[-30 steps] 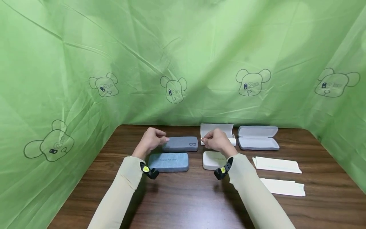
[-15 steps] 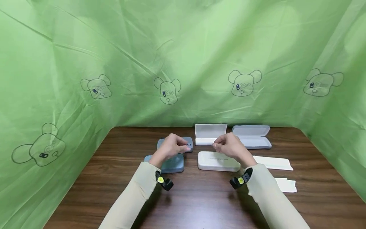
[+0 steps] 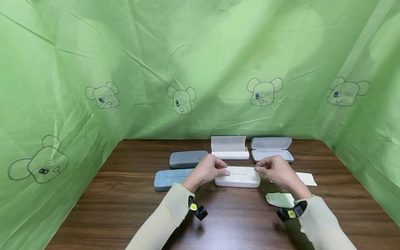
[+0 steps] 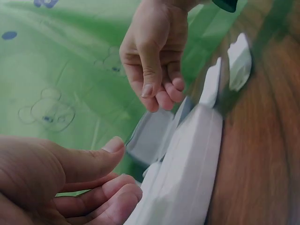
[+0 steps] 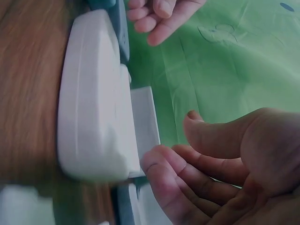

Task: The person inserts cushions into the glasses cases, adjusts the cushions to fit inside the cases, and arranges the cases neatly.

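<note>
The closed white case is set flat on the wood-grain table and is taken as the centre of the dial, with 12 o'clock pointing away from the person in the head view. The left hand is held at the case's 9 o'clock end and the right hand at its 3 o'clock end. On both hands the fingers are loosely bent and the thumb is held apart from them, with nothing clamped between; whether the case is touched by any fingertip cannot be told. A blue case, partly covered by the left hand, is located at 9 o'clock, and a closed grey case at 10 o'clock. A raised-lid white case is placed at 12 o'clock and a raised-lid grey case at 2 o'clock. A white cloth, partly hidden by the right hand, is laid at 3 o'clock; a second cloth is laid at 4 o'clock, near the right wrist.
</note>
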The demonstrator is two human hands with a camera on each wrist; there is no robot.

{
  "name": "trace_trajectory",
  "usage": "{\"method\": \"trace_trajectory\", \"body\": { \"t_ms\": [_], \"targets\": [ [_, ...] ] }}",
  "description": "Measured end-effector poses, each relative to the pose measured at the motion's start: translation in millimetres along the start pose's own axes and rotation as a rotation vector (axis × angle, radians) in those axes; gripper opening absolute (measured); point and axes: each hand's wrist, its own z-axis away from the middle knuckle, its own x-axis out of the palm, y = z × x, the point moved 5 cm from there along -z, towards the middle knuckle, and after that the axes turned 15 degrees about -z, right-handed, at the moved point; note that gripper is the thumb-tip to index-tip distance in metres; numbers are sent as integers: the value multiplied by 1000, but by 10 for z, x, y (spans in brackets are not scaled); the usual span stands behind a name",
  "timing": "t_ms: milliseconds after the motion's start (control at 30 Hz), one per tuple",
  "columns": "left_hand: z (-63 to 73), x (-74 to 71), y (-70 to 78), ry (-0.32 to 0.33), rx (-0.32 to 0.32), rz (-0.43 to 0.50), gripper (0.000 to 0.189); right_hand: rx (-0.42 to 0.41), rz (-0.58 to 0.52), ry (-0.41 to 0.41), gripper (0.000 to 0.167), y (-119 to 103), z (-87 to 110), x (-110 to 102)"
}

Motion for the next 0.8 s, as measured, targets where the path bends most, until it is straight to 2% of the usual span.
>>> {"method": "trace_trajectory", "body": {
  "t_ms": [167, 333, 567, 800],
  "targets": [
    [-12, 150, 150, -20, -2, -18, 27, -6, 61, 43, 18, 150, 166, -169],
    [-22, 310, 303, -29, 31, -110, 27, 7, 53, 86, 19, 324, 327, -322],
    [-8, 619, 474, -69, 62, -71, 25, 59, 62, 125, 21, 576, 577, -529],
    [-3, 854, 659, -97, 70, -91, 20, 93, 160, 169, 25, 775, 830, -808]
  ]
}}
